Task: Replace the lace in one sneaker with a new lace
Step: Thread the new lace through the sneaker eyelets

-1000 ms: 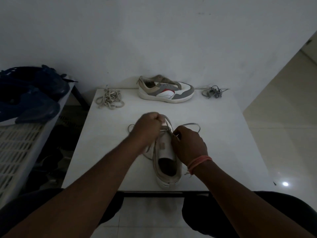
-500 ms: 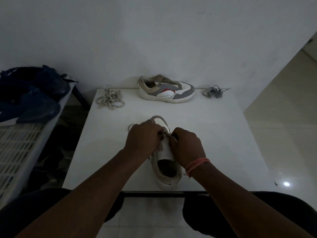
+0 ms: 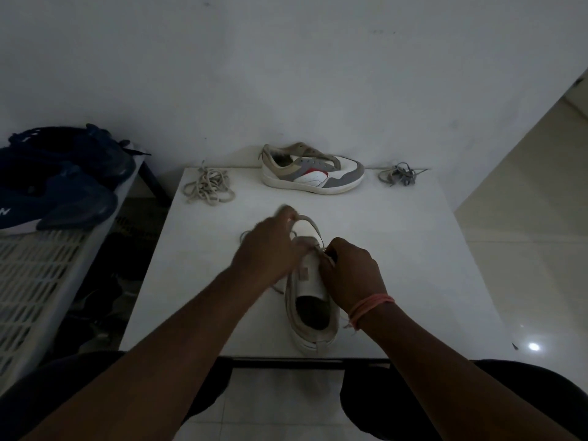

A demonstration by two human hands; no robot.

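Note:
A white sneaker [image 3: 310, 308] stands near the table's front edge, heel toward me, toe hidden behind my hands. A pale lace [image 3: 310, 226] runs through its eyelets and loops out past the tongue. My left hand [image 3: 265, 249] grips a strand of that lace and holds it up over the toe end. My right hand [image 3: 350, 272] pinches the lace at the eyelets on the sneaker's right side. A coiled beige lace [image 3: 208, 186] lies at the back left of the table and a grey lace [image 3: 401, 175] lies at the back right.
A second sneaker [image 3: 313, 171], white, grey and red with no lace, lies on its sole at the back of the white table [image 3: 413, 265] against the wall. Dark blue shoes [image 3: 60, 183] sit on a slatted rack at the left. Tiled floor lies to the right.
My left hand has lifted up and away from the eyelets, drawing the lace strand into a loop over the toe. My right hand has stayed at the eyelets.

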